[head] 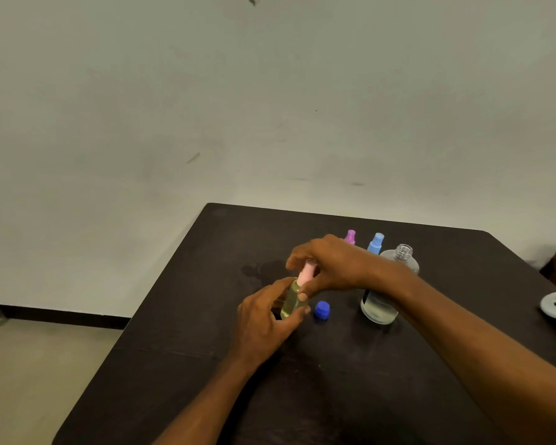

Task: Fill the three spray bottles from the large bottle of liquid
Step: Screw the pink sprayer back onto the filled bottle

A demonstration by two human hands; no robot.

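Centre frame: left hand [267, 319] gripping small clear spray bottle [291, 301], tilted, holding yellowish liquid. Right hand [328, 268] pinching its pink plastic spray top [305, 273], probably screwing it on after filling. Large clear bottle [379, 308] standing open at right, partly full. Blue ribbed cap [322, 310] lying between on dark matte table [206, 348]. Purple-topped sprayer [350, 236] and blue-topped sprayer [376, 243] standing behind. Next move calling for firm, straight twist.
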